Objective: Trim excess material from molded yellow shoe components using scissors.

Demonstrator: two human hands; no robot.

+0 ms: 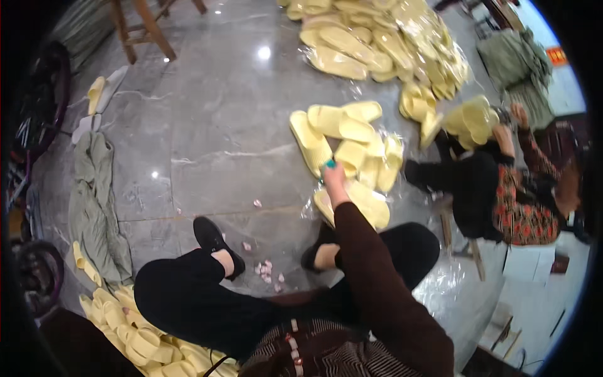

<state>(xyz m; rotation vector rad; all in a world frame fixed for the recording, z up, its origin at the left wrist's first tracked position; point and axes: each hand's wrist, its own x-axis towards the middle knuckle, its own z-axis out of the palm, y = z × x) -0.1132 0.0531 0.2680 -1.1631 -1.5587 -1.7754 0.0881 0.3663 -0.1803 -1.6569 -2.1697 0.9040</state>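
Observation:
My right hand (336,179) reaches forward, its fingers closed around a small teal-green object (328,164) whose kind I cannot make out. The hand is over the near end of a pale yellow slipper (306,139); whether it also grips the slipper is not clear. More yellow slippers (361,158) lie just beyond and to the right, some in clear plastic. Nearer my right knee lies a plastic-wrapped yellow slipper (369,204). My left hand is out of view.
Large heaps of yellow slippers lie at the far right (377,47) and lower left (144,345). On the right, a seated co-worker (527,207) handles slippers (471,119). Pinkish scraps (265,271) dot the floor between my shoes. A grey-green cloth (97,207) lies left; a wooden stool (144,28) stands beyond.

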